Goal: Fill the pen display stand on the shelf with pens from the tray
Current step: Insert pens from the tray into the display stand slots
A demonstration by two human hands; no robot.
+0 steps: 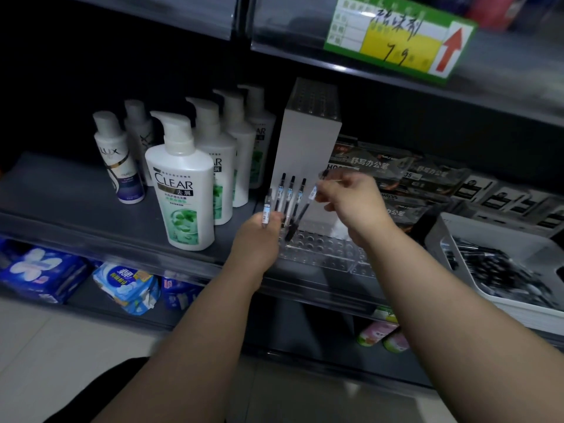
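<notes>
A clear stepped pen display stand with rows of round holes sits on the middle shelf, in front of a white box. Three black pens stand upright at its left end. My left hand pinches one pen upright just left of them. Over the stand, my right hand holds another pen slanted, its black tip down near the stand's holes. At the right stands a white tray full of black pens.
White Clear shampoo pump bottles and a Lux bottle stand left of the stand. Dark pen packets lie behind and to its right. A green and yellow price tag hangs above. Blue packs fill the lower shelf.
</notes>
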